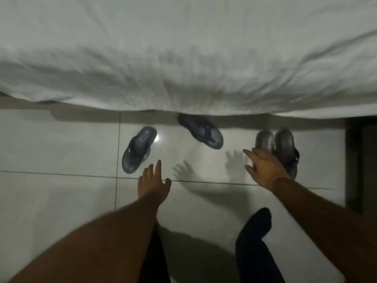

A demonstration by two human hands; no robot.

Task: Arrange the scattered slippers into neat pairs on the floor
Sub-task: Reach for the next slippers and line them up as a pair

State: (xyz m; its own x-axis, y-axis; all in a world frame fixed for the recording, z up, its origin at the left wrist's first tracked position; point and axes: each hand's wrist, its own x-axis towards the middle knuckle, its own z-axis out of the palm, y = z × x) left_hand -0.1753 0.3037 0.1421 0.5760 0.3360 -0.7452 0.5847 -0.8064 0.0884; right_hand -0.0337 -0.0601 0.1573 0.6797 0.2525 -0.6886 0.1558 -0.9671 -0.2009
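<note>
Two loose slippers (139, 149) (201, 130) lie apart beside the overhanging bedsheet (183, 58).

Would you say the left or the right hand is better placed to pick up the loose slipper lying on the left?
Left. The left hand is open just below that slipper, while the right hand is over the paired slippers.

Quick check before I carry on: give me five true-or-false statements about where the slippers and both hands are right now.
1. Two slippers sit side by side at the right. True.
2. The left hand grips a slipper. False: it is open, holding nothing.
3. One dark slipper lies partly under the white bedsheet. True.
4. The other flip-flop lies on the bed. False: it is on the tiled floor.
5. The right hand is open beside the paired slippers. True.
</note>
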